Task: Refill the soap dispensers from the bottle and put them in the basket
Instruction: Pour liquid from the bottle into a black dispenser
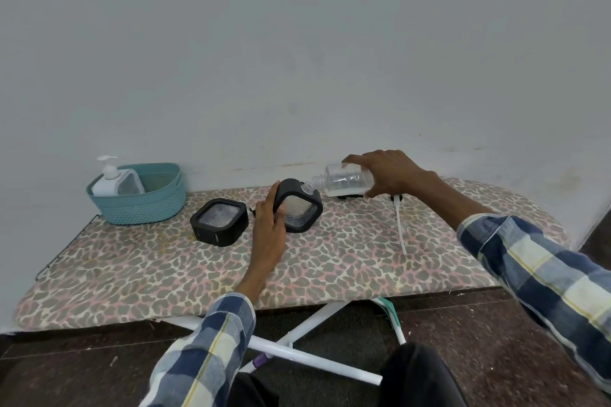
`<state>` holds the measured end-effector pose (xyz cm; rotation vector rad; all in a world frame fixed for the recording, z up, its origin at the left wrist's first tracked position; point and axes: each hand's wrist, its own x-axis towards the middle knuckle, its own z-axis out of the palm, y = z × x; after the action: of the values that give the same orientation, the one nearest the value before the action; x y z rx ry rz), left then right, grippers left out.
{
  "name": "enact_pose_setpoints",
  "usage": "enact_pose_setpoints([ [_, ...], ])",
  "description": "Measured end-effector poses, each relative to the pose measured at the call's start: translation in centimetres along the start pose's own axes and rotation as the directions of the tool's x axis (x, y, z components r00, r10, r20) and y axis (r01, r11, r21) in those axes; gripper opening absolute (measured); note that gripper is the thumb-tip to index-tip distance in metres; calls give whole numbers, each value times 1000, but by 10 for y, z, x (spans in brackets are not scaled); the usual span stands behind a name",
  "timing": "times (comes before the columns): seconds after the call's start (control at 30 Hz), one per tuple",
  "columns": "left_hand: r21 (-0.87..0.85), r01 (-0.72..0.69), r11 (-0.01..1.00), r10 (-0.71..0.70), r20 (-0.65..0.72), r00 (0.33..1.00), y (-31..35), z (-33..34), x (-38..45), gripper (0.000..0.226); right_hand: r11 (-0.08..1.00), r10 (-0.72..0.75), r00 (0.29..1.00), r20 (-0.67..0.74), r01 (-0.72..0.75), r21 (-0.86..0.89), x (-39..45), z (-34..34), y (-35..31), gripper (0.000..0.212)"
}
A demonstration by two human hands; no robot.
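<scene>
While your right hand (386, 172) grips the clear bottle (347, 180) tipped sideways, neck at the spout of the black square dispenser (299, 205), your left hand (269, 225) clamps that dispenser tilted on the ironing board (165, 274). Second black dispenser (219, 222) lies just beside; white dispenser (114, 180) sits in the teal basket (145, 205).

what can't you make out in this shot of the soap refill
- Whether liquid is flowing: head view, the gap between the refill bottle mouth and the black dispenser neck is too small to show.
- Fill level in that dispenser: the left hand covers one side.
- The pump head behind the bottle: mostly hidden by the bottle and the right hand.
- Lower part of the white dispenser: hidden by the basket wall.
</scene>
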<state>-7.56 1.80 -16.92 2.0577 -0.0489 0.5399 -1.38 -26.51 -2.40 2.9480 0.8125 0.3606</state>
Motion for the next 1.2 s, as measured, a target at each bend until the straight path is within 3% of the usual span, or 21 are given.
enact_pose_setpoints([
  [1.2, 15, -7, 1000, 7, 0, 1000, 2, -2, -1, 50, 1000, 18, 1000, 12, -18, -25, -1, -13, -9, 82],
])
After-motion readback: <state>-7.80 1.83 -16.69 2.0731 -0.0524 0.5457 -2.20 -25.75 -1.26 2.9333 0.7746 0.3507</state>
